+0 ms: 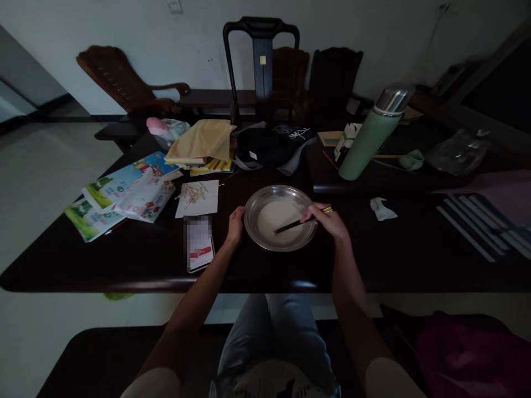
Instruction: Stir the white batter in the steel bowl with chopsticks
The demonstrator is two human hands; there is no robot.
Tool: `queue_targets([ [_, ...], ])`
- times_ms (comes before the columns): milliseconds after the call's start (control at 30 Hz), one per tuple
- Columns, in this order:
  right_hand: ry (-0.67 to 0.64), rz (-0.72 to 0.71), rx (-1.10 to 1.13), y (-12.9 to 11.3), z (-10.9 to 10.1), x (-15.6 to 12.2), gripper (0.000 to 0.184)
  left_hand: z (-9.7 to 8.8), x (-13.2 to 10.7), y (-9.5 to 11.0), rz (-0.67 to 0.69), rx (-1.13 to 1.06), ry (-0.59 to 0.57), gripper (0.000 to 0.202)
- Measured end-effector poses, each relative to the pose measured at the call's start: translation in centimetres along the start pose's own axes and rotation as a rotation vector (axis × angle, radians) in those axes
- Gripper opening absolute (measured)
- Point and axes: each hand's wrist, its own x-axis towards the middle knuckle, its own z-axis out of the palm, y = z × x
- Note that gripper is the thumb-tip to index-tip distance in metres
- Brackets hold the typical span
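Observation:
A shallow round metal bowl (280, 247) stands on the dark table, with a whitish, batter-like mix (271, 216) inside. My left hand (235, 224) grips the bowl at its left side; the thumb is near the rim and the other fingers are mostly hidden. In my right hand (327, 219) is a pair of black chopsticks (292, 225) with gold ends, slanting over the right rim. Their tips reach down into the mix. Left of my left hand lies a phone (200, 244), its screen partly blurred. Behind it, cotton swabs (193, 192) are heaped on a white paper sheet (211, 200).
Booklets (95, 218) and a tissue pack (147, 196) lie at the left. Envelopes (205, 141) and dark cloth (265, 145) are behind the bowl. A green thermos (369, 143) stands back right; a crumpled tissue (382, 209) lies right. The table's front edge (269, 284) is near me.

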Motion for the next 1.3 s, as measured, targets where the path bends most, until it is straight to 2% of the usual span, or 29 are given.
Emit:
queue_targets([
  [33,-0.063,-0.015,-0.033,-0.1,0.8,0.3,0.047,0.0,0.0,0.0,0.002,0.005,-0.004,0.025],
  [100,-0.063,-0.056,-0.080,-0.2,1.7,1.0,0.045,-0.1,-0.1,0.1,0.009,0.018,-0.013,0.027],
  [167,0.051,-0.083,-0.090,-0.2,1.2,1.2,0.047,-0.1,-0.1,0.1,0.018,0.025,-0.013,0.028],
  [267,0.302,-0.090,-0.031,0.0,-1.3,0.4,0.052,-0.1,-0.2,0.1,0.021,0.022,-0.008,0.027],
  [333,0.357,-0.056,0.028,0.2,-2.4,-0.4,0.053,0.0,-0.2,0.1,0.015,0.019,-0.004,0.027],
  [400,0.256,-0.015,0.059,0.2,-2.2,-0.7,0.052,0.0,-0.1,0.1,0.013,0.026,0.002,0.027],
  [500,-0.020,-0.002,-0.002,0.1,0.0,0.1,0.048,0.0,-0.1,0.1,0.024,0.035,0.002,0.027],
  [567,-0.072,-0.031,-0.084,0.0,1.2,0.9,0.044,0.0,-0.1,0.1,0.024,0.026,-0.009,0.026],
  [633,0.013,-0.063,-0.111,0.0,1.0,1.3,0.044,0.0,-0.1,0.1,0.023,0.019,-0.015,0.027],
  [767,0.340,-0.068,-0.036,-0.1,-2.1,0.1,0.054,0.0,-0.1,0.0,0.021,0.038,-0.001,0.028],
  [800,0.358,-0.045,-0.017,-0.1,-2.6,-0.3,0.055,0.0,-0.1,0.0,0.018,0.036,0.002,0.028],
  [867,0.293,-0.010,0.006,-0.3,-2.5,-0.8,0.055,0.0,0.0,-0.1,0.015,0.024,0.003,0.027],
  [1000,-0.038,-0.025,-0.066,-0.5,0.6,0.3,0.048,-0.2,0.0,-0.2,0.032,0.045,-0.004,0.024],
  [1033,-0.063,-0.046,-0.103,-0.5,1.1,0.8,0.045,-0.2,0.0,-0.2,0.035,0.057,-0.006,0.024],
  [1100,0.009,-0.082,-0.125,-0.4,1.1,1.4,0.045,-0.3,0.0,-0.2,0.039,0.076,-0.002,0.026],
  [1233,0.330,-0.075,-0.047,-0.1,-2.0,0.4,0.055,-0.3,-0.1,-0.2,0.061,0.105,0.019,0.030],
  [1300,0.314,-0.025,-0.013,-0.2,-2.6,-0.4,0.056,-0.2,-0.2,-0.2,0.066,0.112,0.019,0.031],
])
